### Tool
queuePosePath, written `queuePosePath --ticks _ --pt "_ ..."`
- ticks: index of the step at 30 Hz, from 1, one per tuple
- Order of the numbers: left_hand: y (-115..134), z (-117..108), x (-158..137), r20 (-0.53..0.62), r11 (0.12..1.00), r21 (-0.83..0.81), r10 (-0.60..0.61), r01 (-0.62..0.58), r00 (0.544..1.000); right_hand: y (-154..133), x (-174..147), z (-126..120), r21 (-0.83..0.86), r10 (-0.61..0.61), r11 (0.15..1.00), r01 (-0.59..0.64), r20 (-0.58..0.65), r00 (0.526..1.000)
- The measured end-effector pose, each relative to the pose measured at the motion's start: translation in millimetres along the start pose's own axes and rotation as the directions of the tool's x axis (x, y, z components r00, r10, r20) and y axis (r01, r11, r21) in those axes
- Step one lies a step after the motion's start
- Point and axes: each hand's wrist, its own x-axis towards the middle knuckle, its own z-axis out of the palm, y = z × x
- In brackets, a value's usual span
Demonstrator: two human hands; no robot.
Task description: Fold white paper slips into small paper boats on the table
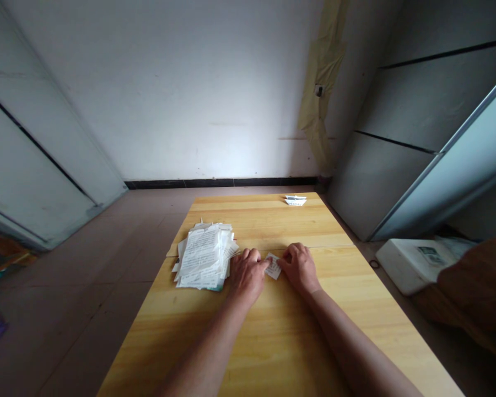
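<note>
Between my hands, a small folded piece of printed paper lies on the wooden table, turned with a corner toward me. My left hand is closed, its thumb and fingertips at the paper's left corner. On the opposite side my right hand pinches the right corner, fingers curled. Just left of my left hand sits an uneven stack of printed paper sheets. A folded paper boat stands near the table's far edge, to the right.
The wooden table reaches toward a white wall with a black skirting strip. On the floor at the right are a white foam box and a brown object. Grey cabinet panels stand behind them.
</note>
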Motion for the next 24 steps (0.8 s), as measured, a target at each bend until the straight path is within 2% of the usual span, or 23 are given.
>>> queuePosePath --ticks 7,12,16,20,24 --pt "-2 -1 0 -0.022 1.000 -0.021 0.010 -0.010 1.000 9 3 -1 0.060 -0.008 0.998 0.007 0.009 1.000" --pt "-1 -1 0 -0.035 1.000 -0.021 0.008 -0.009 0.999 0 -3 -6 -0.023 -0.104 0.994 0.106 0.077 0.992" --pt "0 -1 0 -0.046 1.000 -0.021 0.000 -0.001 0.999 -11 -8 -10 -0.105 -0.109 0.987 0.124 0.142 0.984" --pt "0 0 1 -0.065 0.998 -0.056 0.007 -0.011 0.998 -15 -9 -10 -0.092 -0.115 0.987 0.131 0.158 0.981" --pt "-1 5 2 -0.079 0.991 -0.115 0.063 -0.072 0.995 -14 -9 -9 -0.063 -0.144 0.986 0.155 0.160 0.977"
